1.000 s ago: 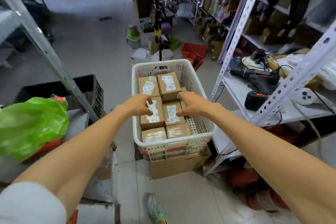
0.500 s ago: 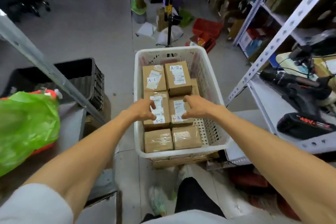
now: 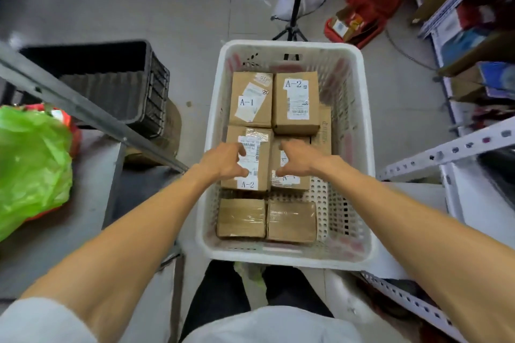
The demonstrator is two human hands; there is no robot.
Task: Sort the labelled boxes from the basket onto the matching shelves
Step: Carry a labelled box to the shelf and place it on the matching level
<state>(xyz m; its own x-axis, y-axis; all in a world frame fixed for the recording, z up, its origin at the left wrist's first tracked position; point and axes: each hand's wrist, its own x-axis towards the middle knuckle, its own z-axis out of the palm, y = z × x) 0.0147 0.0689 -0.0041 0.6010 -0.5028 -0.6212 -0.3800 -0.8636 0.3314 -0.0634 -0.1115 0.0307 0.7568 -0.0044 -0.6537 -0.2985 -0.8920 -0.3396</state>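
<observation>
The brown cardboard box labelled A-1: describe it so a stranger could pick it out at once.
Find the white plastic basket mid-view. In its far row of brown cardboard boxes, take the left one, the A-1 box. Unlike the A-2 box beside it, it carries a tilted white sticker and handwritten numbers.

Only one view, from a wide-angle camera worn on the person's head. Faces forward and steeply down, nearly straight onto the white basket, set in the middle of the frame. Near enough to read labels on the boxes (A-1, A-2). Own forearms entering from the two lower corners, left hand and right hand side by side over the basket, dark trousers at the bottom edge. Toward the borders, lines bent by the lens: grey floor at the top, shelf frame at the right.
</observation>
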